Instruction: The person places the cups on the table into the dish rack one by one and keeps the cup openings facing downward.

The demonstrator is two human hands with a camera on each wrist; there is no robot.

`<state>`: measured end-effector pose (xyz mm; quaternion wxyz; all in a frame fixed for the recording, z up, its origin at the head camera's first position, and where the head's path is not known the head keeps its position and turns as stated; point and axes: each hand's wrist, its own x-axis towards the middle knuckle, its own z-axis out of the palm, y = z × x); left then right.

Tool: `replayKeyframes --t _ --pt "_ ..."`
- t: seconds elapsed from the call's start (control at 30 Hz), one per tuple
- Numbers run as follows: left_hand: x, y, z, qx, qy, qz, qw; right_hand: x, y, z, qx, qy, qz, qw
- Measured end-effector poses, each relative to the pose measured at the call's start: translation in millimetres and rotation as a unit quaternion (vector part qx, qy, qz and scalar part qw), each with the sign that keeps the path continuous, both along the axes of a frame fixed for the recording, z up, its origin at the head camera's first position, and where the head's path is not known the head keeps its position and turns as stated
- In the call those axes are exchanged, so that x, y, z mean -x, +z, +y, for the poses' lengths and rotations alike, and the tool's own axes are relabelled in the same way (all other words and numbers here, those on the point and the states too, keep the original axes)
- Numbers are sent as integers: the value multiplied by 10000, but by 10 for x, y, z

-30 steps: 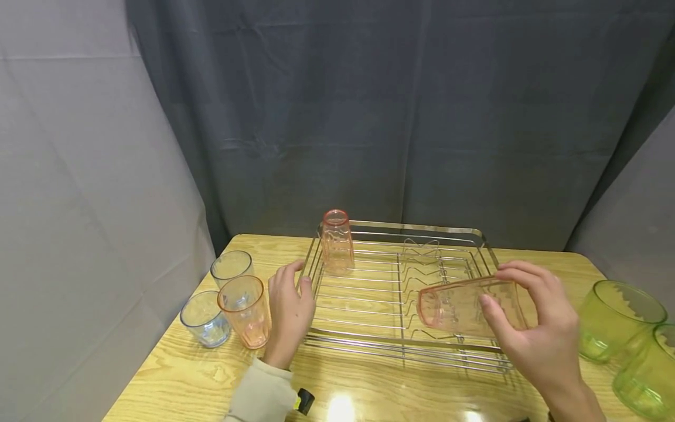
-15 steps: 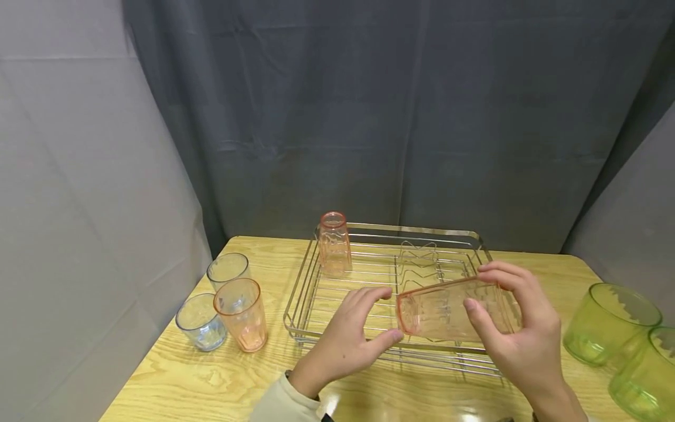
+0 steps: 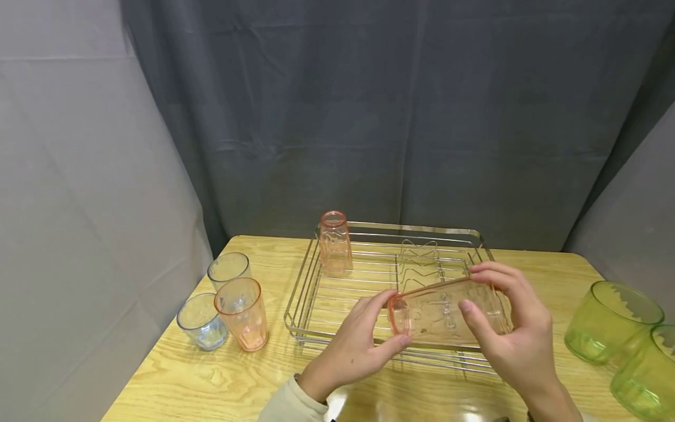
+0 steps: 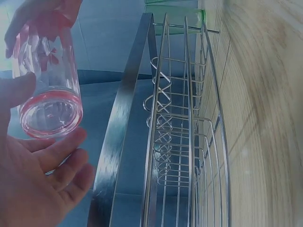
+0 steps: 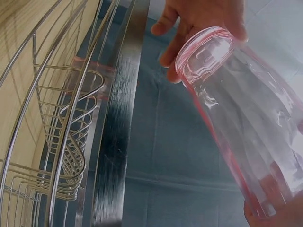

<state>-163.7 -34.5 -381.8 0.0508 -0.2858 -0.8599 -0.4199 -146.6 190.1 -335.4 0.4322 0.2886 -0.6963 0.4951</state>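
A clear pink tumbler [image 3: 443,313] lies on its side in the air, close over the front of the wire dish rack [image 3: 364,234]. My right hand [image 3: 519,334] grips its wider end, thumb on the near side and fingers on the far side. At the narrower base end, my left hand [image 3: 358,343] pinches the tumbler between thumb and fingers. The left wrist view shows the thick pink base [image 4: 52,116] between that thumb and the fingers. Another pink tumbler [image 3: 336,246] stands upside down in the rack's back left corner.
Left of the rack stand an orange tumbler [image 3: 245,316] and two bluish glasses, one in front [image 3: 203,322] and one behind [image 3: 228,266]. Two green glasses [image 3: 612,322] are at the table's right. Wire dividers [image 3: 419,252] rise inside the rack; a dark curtain [image 3: 337,117] hangs behind.
My left hand has left the rack's left side, moved right and taken hold of the tumbler's base. My right hand has carried the tumbler a little to the left.
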Motion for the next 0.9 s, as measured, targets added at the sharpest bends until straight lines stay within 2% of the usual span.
replayKeyframes --t 0.23,0.3,0.37,0.43,0.53,0.67,0.77,0.9 --pt "16 -7 -23 -235 -186 30 9995 26 -46 3 114 245 -81 9996" --pt "13 -5 -34 -383 -270 -84 9989 38 -65 1 228 438 -97 9987" --pt "10 0 -40 -629 -362 -200 9972 48 -85 -8 377 632 -162 9972" --pt "2 8 -46 -924 -409 -285 9945 55 -108 -26 479 660 -271 9963" --pt "-13 27 -46 -1386 -451 -336 9888 47 -156 -55 704 719 -639 9929" --pt "-40 59 -42 -1726 -442 -133 9839 18 -214 -74 688 189 -1297 9890" --pt "-64 87 -49 -1776 -400 42 9833 12 -234 -80 528 -152 -1544 9865" --pt "-84 108 -63 -1787 -337 120 9833 26 -242 -92 666 255 -1459 9867"
